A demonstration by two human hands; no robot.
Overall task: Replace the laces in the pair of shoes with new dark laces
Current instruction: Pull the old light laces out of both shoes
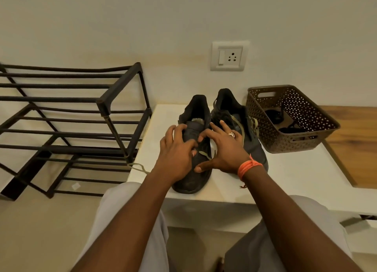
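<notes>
Two dark shoes stand side by side on a white table; the left hand grips the left shoe with curled fingers, the right hand spreads open across its olive lace, touching the right shoe; dark laces lie in the brown basket

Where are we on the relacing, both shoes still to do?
Done: nothing finished. In hand: both hands, left and right, work the old olive lace on the left shoe. Left: the right shoe keeps its old lace; dark laces lie in the basket.
</notes>
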